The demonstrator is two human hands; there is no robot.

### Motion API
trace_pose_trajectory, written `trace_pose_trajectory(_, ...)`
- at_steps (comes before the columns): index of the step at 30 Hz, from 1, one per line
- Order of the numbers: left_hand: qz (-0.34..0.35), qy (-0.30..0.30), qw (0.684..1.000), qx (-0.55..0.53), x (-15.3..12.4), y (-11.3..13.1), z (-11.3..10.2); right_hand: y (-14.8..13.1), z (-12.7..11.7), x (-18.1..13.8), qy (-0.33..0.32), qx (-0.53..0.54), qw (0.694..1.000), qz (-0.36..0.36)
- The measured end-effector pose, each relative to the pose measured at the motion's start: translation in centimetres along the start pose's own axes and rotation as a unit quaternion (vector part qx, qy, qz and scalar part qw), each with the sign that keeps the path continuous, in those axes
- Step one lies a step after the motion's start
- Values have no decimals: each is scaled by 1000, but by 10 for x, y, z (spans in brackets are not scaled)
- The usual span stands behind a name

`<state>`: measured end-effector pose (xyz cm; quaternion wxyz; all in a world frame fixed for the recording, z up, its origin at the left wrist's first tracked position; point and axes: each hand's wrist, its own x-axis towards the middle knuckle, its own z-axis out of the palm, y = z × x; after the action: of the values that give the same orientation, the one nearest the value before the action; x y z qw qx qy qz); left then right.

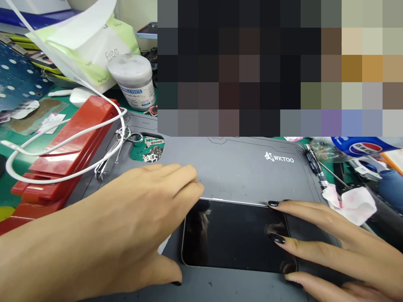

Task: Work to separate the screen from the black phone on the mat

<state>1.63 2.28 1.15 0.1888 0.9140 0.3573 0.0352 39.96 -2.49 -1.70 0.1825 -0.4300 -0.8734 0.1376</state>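
A smartphone with a dark, reflective screen lies face up on a grey work mat. My right hand grips its right end: one fingertip at the far edge, one on the glass, the thumb at the near corner. Over the phone's left end is my left hand, its fingers curled together and the thumb lower down, apart from the phone. Those fingertips are hidden behind the knuckles. A small white scrap shows beneath the left palm; whether the fingers hold it is unclear.
A red tool with a looped white cable stands left. Behind are tweezers, small metal parts and a paste jar. A pen and crumpled tissue lie right. The upper right is pixelated.
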Motion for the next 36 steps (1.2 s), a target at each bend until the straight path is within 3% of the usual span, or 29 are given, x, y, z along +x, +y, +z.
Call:
trace_pose_trajectory(7, -1, 5, 1000, -16, 0, 0, 0, -26, 14, 33, 18, 9, 1000, 14)
trace_pose_trajectory(18, 18, 28, 999, -16, -3, 0, 1, 19, -5, -24, -6, -23, 998, -55)
trace_pose_trajectory(36, 26, 50, 998, -6, -1, 3, 1, 19, -5, -23, -9, -31, 998, -55)
